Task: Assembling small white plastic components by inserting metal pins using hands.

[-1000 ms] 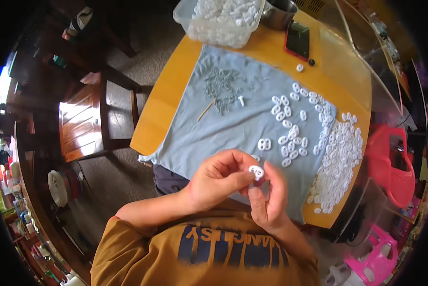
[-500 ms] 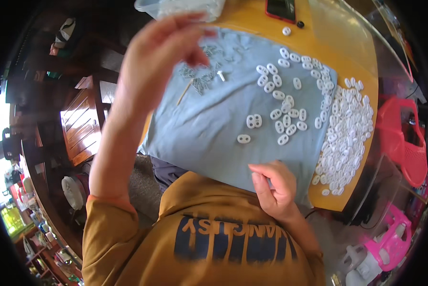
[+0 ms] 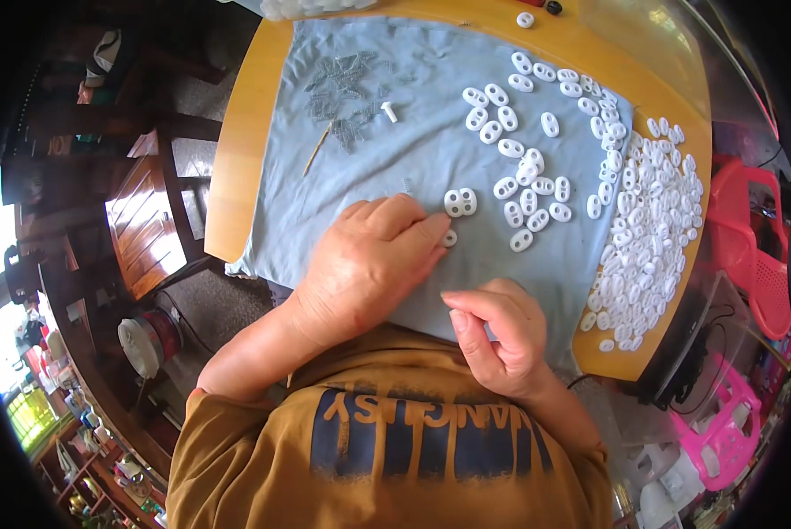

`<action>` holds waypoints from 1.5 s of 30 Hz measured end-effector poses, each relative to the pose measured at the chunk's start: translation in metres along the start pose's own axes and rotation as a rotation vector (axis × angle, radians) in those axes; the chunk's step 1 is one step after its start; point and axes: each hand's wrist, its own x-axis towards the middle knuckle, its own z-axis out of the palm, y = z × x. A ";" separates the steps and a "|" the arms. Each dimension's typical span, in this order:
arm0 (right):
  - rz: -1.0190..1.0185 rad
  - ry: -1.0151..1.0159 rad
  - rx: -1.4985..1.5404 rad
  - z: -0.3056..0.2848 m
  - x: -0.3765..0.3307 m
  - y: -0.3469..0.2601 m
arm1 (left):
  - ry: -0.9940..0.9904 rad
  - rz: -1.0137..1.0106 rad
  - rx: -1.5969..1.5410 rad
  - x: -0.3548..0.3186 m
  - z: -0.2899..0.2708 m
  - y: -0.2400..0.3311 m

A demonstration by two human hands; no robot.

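Curled over the blue cloth [image 3: 325, 198], my left hand [image 3: 369, 260] has its fingertips on a white oval two-hole plastic piece [image 3: 449, 238] and partly covers it. Just beyond those fingers, two more such pieces [image 3: 460, 202] stand side by side. My right hand [image 3: 501, 339] hovers at the cloth's near edge, fingers curled in and thumb close to the index finger; whatever it may hold is hidden. Several loose white oval pieces [image 3: 529, 202] lie to the right. Farther left are a heap of small metal springs [image 3: 343, 79], a white T-shaped pin [image 3: 389, 111] and a thin wooden stick [image 3: 317, 152].
A large pile of white oval pieces [image 3: 647, 238] covers the right side of the wooden table [image 3: 237, 176]. At the far edge sit a plastic tub [image 3: 312, 7] of white parts, one white piece [image 3: 525, 19] and a small black knob [image 3: 553, 8]. A red plastic chair [image 3: 753, 238] stands at right.
My left hand has come down and nearer, from above the springs to the white piece at the front. The right hand stays nearly still. The view has shifted slightly.
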 end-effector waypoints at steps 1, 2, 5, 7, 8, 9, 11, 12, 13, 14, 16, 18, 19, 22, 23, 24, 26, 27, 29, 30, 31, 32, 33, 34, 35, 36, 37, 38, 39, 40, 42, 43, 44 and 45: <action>0.005 0.001 0.008 0.000 0.001 0.000 | 0.004 0.001 0.003 0.000 0.001 0.000; -0.006 -0.004 0.011 0.000 0.001 0.000 | 0.000 0.012 -0.022 -0.002 0.003 -0.001; -0.002 -0.032 0.004 -0.001 0.001 -0.002 | -0.013 0.012 -0.090 -0.005 0.000 0.001; 0.011 -0.043 -0.007 -0.001 0.002 -0.003 | -0.032 0.029 -0.145 -0.007 0.000 0.001; 0.001 -0.050 -0.005 -0.001 0.001 -0.003 | -0.023 0.024 -0.139 -0.006 -0.002 0.001; 0.006 -0.044 -0.010 -0.001 0.000 -0.002 | 0.031 0.027 -0.140 -0.005 -0.004 0.002; 0.007 -0.042 -0.015 0.001 0.001 -0.003 | 0.118 0.024 -0.177 -0.005 -0.007 -0.007; 0.005 -0.030 -0.018 0.002 0.001 -0.003 | 0.150 0.004 -0.147 -0.004 -0.011 -0.014; 0.005 -0.017 -0.021 0.003 0.001 -0.003 | 0.180 -0.016 -0.118 -0.004 -0.015 -0.020; 0.004 -0.018 -0.023 0.003 0.000 -0.003 | 0.170 -0.119 -0.150 -0.003 -0.021 -0.021; 0.033 -0.027 -0.038 0.002 -0.001 -0.001 | 0.208 -0.174 -0.037 0.001 -0.026 -0.029; 0.021 -0.037 -0.039 0.003 -0.001 -0.002 | 0.229 -0.170 0.055 0.002 -0.030 -0.037; 0.013 -0.043 -0.042 0.003 -0.002 -0.002 | 0.209 -0.196 0.149 0.003 -0.031 -0.038; 0.034 -0.062 -0.062 0.002 -0.001 -0.002 | 0.122 -0.278 0.204 0.004 -0.032 -0.038; 0.037 -0.063 -0.063 0.002 -0.001 -0.002 | 0.103 -0.241 0.169 0.004 -0.032 -0.038; 0.034 -0.061 -0.063 0.002 -0.001 -0.001 | 0.084 -0.204 0.133 0.003 -0.032 -0.037; 0.033 -0.061 -0.062 0.004 -0.001 -0.001 | 0.096 -0.177 0.114 0.002 -0.032 -0.038; 0.033 -0.042 -0.062 0.005 -0.001 -0.001 | 0.111 -0.149 0.097 0.001 -0.032 -0.038; 0.037 -0.024 -0.060 0.006 0.000 -0.001 | 0.181 -0.146 0.068 0.001 -0.032 -0.041; 0.033 -0.026 -0.065 0.006 0.000 -0.001 | 0.253 -0.143 0.041 0.001 -0.032 -0.043; 0.029 -0.029 -0.070 0.006 0.000 -0.001 | 0.251 -0.145 0.040 0.000 -0.033 -0.043; 0.035 -0.027 -0.071 0.006 -0.001 0.000 | 0.316 -0.153 -0.002 0.001 -0.036 -0.043; 0.038 -0.024 -0.069 0.006 -0.001 0.000 | 0.381 -0.162 -0.044 0.002 -0.039 -0.042; 0.041 -0.021 -0.067 0.005 -0.001 0.000 | 0.397 -0.182 -0.047 0.003 -0.043 -0.039; 0.043 -0.022 -0.064 0.005 -0.001 -0.001 | 0.394 -0.184 -0.046 0.003 -0.046 -0.037; 0.042 -0.021 -0.061 0.006 0.000 -0.001 | 0.409 -0.168 -0.024 0.003 -0.049 -0.036; 0.040 -0.021 -0.058 0.006 0.000 -0.001 | 0.423 -0.151 -0.003 0.003 -0.050 -0.035; 0.042 -0.020 -0.058 0.006 0.000 -0.001 | 0.434 -0.138 0.021 0.004 -0.050 -0.035; 0.039 -0.023 -0.066 0.005 -0.001 -0.001 | 0.433 -0.138 0.021 0.004 -0.049 -0.036; 0.036 -0.024 -0.076 0.005 -0.001 0.000 | 0.415 -0.144 0.015 0.004 -0.048 -0.037; 0.038 -0.023 -0.074 0.005 0.000 -0.001 | 0.397 -0.148 0.009 0.005 -0.043 -0.040; 0.040 -0.022 -0.073 0.005 0.000 -0.001 | 0.348 -0.144 0.022 0.005 -0.038 -0.042; 0.040 -0.021 -0.072 0.005 0.000 -0.001 | 0.299 -0.140 0.037 0.005 -0.035 -0.044; 0.037 -0.021 -0.066 0.005 0.000 -0.001 | 0.268 -0.124 0.094 0.005 -0.032 -0.044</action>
